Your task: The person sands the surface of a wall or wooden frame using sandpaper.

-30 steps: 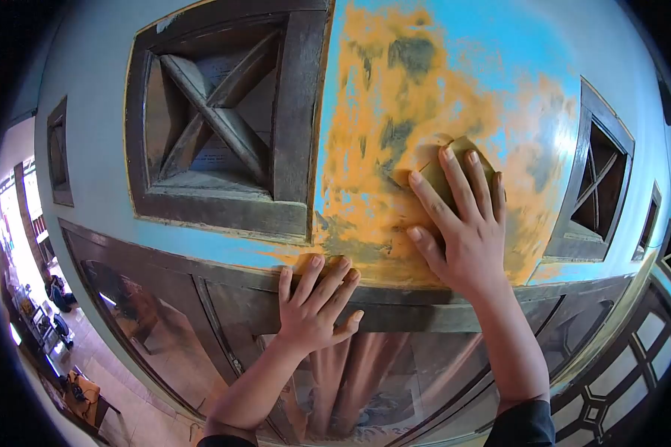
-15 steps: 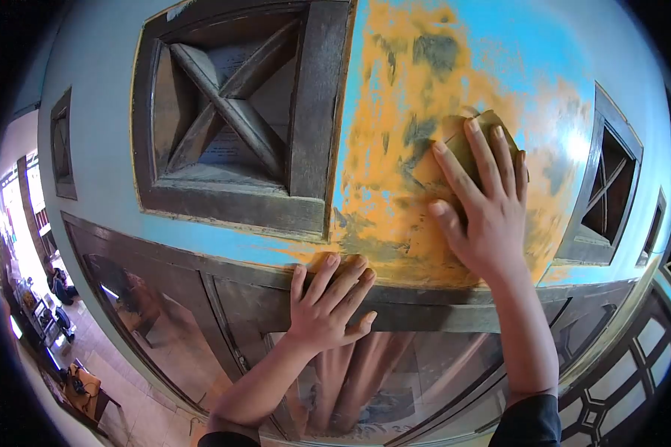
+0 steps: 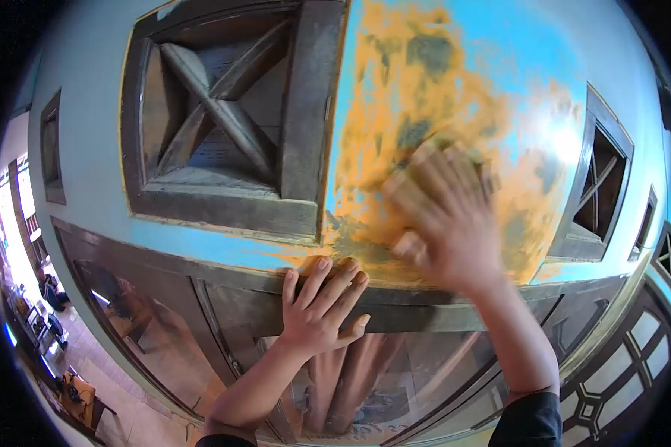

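My right hand (image 3: 455, 216) presses a sheet of sandpaper (image 3: 446, 139) flat against the patchy orange and blue wall (image 3: 373, 141). Motion smears its fingers, and most of the sheet is hidden under them. Lower and to the left, my left hand (image 3: 318, 313) lies open with its fingers spread on the dark wooden beam (image 3: 417, 298). Its fingertips reach the bottom edge of the wall, and it holds nothing. Grey-black smudges and bare blue streaks mark the orange area around my right hand.
A dark wooden vent with an X-shaped brace (image 3: 224, 112) is set in the wall at left, and a similar vent (image 3: 600, 175) at right. Glass panes with a curtain (image 3: 350, 380) lie below the beam. At far left a brown chair (image 3: 82, 395) stands on the tiled floor.
My right hand has slid left and slightly down across the wall with the sandpaper. My left hand stays on the beam. The view has shifted slightly.
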A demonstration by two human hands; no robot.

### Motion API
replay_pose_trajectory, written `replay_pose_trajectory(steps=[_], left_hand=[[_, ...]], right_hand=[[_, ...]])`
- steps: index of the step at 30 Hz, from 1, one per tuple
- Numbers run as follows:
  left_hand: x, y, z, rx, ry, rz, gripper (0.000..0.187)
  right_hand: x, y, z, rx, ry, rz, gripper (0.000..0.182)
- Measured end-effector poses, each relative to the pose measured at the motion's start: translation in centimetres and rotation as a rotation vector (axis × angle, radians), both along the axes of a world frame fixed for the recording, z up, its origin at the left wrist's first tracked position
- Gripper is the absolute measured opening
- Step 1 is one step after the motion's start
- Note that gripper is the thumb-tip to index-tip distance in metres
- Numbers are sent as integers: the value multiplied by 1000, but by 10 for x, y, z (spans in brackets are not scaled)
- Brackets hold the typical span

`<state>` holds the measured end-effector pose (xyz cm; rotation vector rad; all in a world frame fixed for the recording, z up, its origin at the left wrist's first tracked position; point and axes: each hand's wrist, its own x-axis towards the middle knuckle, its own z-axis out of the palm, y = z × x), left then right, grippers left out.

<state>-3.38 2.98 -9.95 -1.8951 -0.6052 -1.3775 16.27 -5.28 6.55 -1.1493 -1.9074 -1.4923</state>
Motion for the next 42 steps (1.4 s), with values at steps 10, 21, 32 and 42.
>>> replay_pose_trajectory(steps=[10, 21, 32, 42], left_hand=[[4, -12, 16, -85, 92, 66, 68], [22, -28, 160, -72, 278, 136, 84], [41, -15, 248, 199, 168, 206, 70], [44, 1, 256, 315, 61, 152, 60]], right_hand=[[67, -7, 45, 268, 180, -46, 59], [113, -33, -7, 91, 178, -90, 58], [76, -21, -55, -57, -3, -7, 63], [82, -10, 54, 313, 215, 4, 62]])
